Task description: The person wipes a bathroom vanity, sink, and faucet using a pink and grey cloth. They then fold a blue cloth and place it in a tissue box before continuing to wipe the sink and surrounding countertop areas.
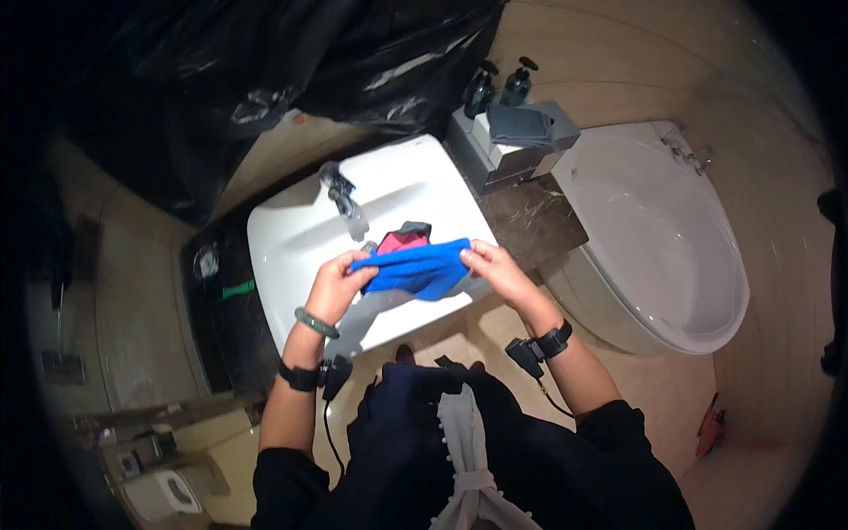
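Observation:
A blue cloth [417, 268] is stretched between my two hands above the white washbasin [285, 232]. My left hand [341, 278] pinches its left end between thumb and fingers. At the other end, my right hand [490, 265] grips the upper corner. The cloth's lower edge hangs loose in folds. Behind it, a pink and dark grey cloth [405, 238] lies in the basin, partly hidden by the blue one. The chrome faucet [339, 189] stands at the basin's far rim, and I cannot tell whether water runs from it.
Right of the basin, a grey box [490, 169] carries a folded grey cloth [520, 126], with pump bottles [517, 86] behind. Beyond is a white bathtub [662, 245]. Black plastic sheeting [278, 59] hangs over the far wall. A green object [238, 289] lies on the dark counter [218, 331] at left.

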The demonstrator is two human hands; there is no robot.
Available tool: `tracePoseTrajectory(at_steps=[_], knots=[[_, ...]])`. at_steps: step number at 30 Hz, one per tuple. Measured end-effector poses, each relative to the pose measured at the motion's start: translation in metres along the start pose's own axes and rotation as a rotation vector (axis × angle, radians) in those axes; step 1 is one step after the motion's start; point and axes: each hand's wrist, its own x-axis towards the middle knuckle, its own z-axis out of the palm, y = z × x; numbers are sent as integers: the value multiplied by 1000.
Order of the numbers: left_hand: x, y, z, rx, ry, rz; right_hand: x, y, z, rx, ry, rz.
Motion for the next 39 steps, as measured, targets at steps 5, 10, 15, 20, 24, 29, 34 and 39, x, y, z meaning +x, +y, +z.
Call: tracePoseTrajectory(at_steps=[5, 10, 15, 20, 24, 29, 34, 39], knots=[[-3, 26, -23, 19, -207, -150, -13, -13, 8, 7, 12, 83], [14, 30, -8, -93, -299, -31, -27, -9, -1, 66, 161, 27], [60, 63, 24, -134, -196, 123, -2, -47, -53, 310, 192, -151], [111, 88, 60, -473, -139, 127, 31, -38, -78, 143, -69, 11], [135, 50, 67, -866, -240, -66, 44, -49, -109, 307, -70, 46], [120, -4, 144, -736, -283, -370, 61, -48, -146, 325, -130, 187], [148, 9, 189, -967, -173, -454, 61, -46, -170, 505, -261, 171], [168, 13, 204, -1280, -405, -368, 54, -65, -182, 669, -326, 95]])
